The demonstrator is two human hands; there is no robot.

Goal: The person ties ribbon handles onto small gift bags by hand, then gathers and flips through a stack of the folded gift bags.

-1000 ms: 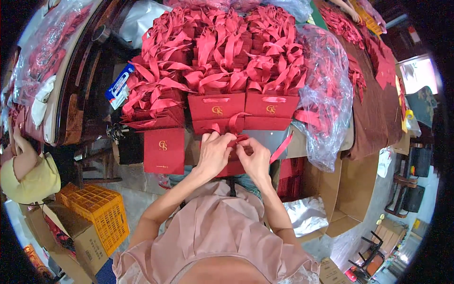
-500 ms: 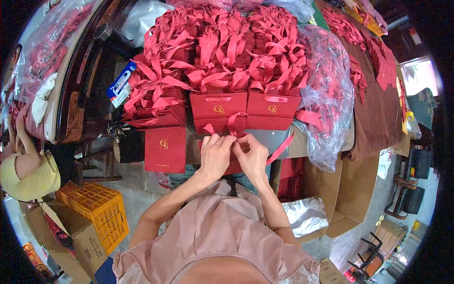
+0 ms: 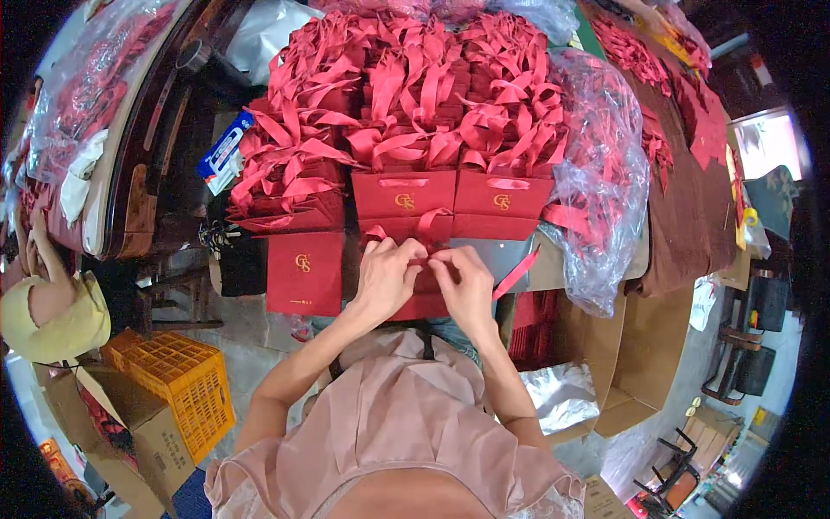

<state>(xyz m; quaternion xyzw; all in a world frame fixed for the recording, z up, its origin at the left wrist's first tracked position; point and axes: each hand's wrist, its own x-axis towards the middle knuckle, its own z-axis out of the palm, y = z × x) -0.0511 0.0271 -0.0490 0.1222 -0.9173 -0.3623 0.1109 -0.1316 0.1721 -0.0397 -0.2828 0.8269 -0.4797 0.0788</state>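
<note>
Both hands meet over a red paper gift bag [image 3: 425, 306] at the table's near edge, largely hidden beneath them. My left hand [image 3: 386, 277] is closed, its fingers pinching a red ribbon [image 3: 429, 221] whose loop stands up just beyond the fingertips. Close beside it, my right hand [image 3: 468, 287] pinches the same ribbon between thumb and fingers. A loose ribbon end [image 3: 516, 274] sticks out to the right past that hand. The exact pinch point is partly covered by the fingers. Left of my hands, another red bag [image 3: 304, 285] lies flat, gold emblem up.
Stacked red bags with ribbon handles [image 3: 406, 95] fill the table beyond my hands. A clear plastic bag [image 3: 601, 182] of red items lies right, above an open cardboard box [image 3: 644, 355]. At left are a blue-and-white box [image 3: 226, 154], a yellow crate [image 3: 186, 389] and another person [image 3: 60, 311].
My hands have moved slightly apart and a little lower, fingers still on the ribbon. The flat bag and the stacks stay in place.
</note>
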